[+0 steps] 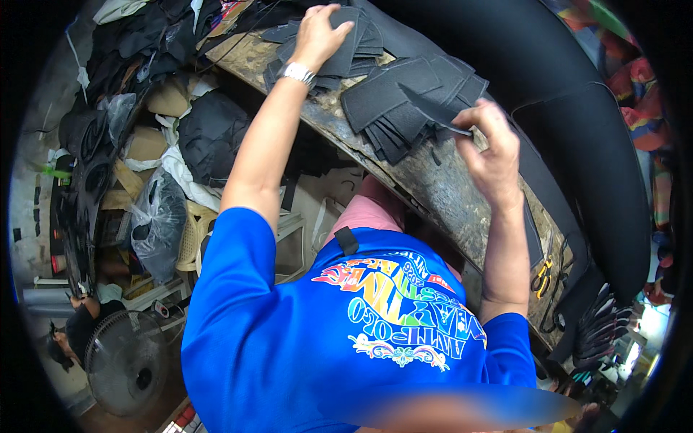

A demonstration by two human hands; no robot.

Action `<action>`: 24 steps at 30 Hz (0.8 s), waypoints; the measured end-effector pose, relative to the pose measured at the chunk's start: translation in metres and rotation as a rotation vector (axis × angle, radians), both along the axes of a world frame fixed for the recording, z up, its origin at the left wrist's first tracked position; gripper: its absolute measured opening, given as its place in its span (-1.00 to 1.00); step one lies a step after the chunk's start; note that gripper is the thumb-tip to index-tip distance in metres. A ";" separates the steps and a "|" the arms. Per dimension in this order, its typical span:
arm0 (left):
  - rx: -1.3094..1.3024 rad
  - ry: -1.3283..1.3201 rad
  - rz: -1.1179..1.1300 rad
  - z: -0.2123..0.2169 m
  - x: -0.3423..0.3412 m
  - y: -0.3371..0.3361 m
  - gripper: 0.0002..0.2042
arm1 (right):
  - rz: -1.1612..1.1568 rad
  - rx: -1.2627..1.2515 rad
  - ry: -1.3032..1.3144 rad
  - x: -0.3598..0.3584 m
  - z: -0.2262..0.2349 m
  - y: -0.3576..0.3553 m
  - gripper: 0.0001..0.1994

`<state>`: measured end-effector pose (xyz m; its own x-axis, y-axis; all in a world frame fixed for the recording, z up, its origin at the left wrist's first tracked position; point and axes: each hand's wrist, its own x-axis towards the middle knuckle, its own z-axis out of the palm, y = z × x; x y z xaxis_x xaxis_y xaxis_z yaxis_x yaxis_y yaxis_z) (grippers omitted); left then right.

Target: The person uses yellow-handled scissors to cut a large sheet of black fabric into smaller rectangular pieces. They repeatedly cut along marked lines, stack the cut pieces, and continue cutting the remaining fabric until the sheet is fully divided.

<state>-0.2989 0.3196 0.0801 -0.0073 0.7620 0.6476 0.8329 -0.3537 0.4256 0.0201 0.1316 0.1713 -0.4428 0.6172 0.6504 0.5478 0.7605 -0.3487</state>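
Observation:
My right hand (491,151) pinches a thin, dark fabric piece (426,108) between thumb and fingers. That piece is tilted on edge above a fanned pile of black fabric pieces (393,94) on the worn wooden table (462,216). My left hand (321,36), with a metal watch on its wrist, reaches to the far side of the table. It lies at the left edge of a second pile of black pieces (357,47), thumb spread from the fingers. Whether its fingertips touch that pile is hard to tell.
A large black padded roll (577,123) runs along the table's far side. Yellow-handled scissors (543,278) lie near the table's right end. A clear plastic bag (155,224) and a fan (126,364) stand at left, with part of another person (83,328) beside the fan.

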 end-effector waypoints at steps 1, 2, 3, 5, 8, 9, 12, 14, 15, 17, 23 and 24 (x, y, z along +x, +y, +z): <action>-0.049 -0.058 0.007 -0.005 0.013 0.012 -0.22 | -0.015 -0.165 0.071 -0.003 -0.007 -0.014 -0.81; -0.139 -0.080 0.215 -0.017 0.033 0.021 -0.22 | -0.010 -0.250 0.092 -0.004 -0.015 -0.024 -0.82; -0.207 -0.069 0.309 -0.027 0.045 0.026 -0.21 | -0.004 -0.353 0.114 -0.003 -0.023 -0.034 -0.83; -0.177 0.046 0.338 -0.045 0.049 0.030 -0.23 | -0.015 -0.372 0.152 0.009 -0.037 -0.050 -0.82; 0.017 0.191 0.193 -0.068 0.037 0.025 -0.38 | -0.114 -0.651 0.478 0.041 -0.059 -0.083 -0.82; 0.062 0.213 0.129 -0.072 0.031 0.025 -0.48 | -0.140 -0.823 0.683 0.051 -0.068 -0.095 -0.82; 0.154 0.124 -0.065 -0.068 0.006 0.022 -0.65 | -0.148 -0.969 1.016 0.076 -0.095 -0.113 -0.77; 0.063 0.093 -0.148 -0.050 -0.004 0.019 -0.65 | -0.145 -1.079 1.187 0.078 -0.111 -0.121 -0.76; 0.019 0.079 -0.188 -0.035 -0.007 0.016 -0.66 | -0.128 -1.144 1.220 0.078 -0.116 -0.124 -0.75; -0.090 0.154 -0.096 -0.001 -0.005 0.001 -0.68 | -0.137 -1.208 1.151 0.071 -0.120 -0.126 -0.78; 0.216 -0.930 -0.428 0.084 0.071 -0.093 -0.72 | 0.045 -0.998 1.199 0.066 -0.074 -0.118 -0.92; 0.118 -1.016 -0.510 0.080 0.093 -0.119 -0.70 | 0.070 -0.877 1.172 0.064 -0.069 -0.113 -0.92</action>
<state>-0.2063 0.2007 0.1597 -0.2762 0.7610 0.5870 -0.1295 -0.6346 0.7619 0.0837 0.0181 0.1026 0.0186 0.9960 0.0868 -0.3969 0.0871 -0.9137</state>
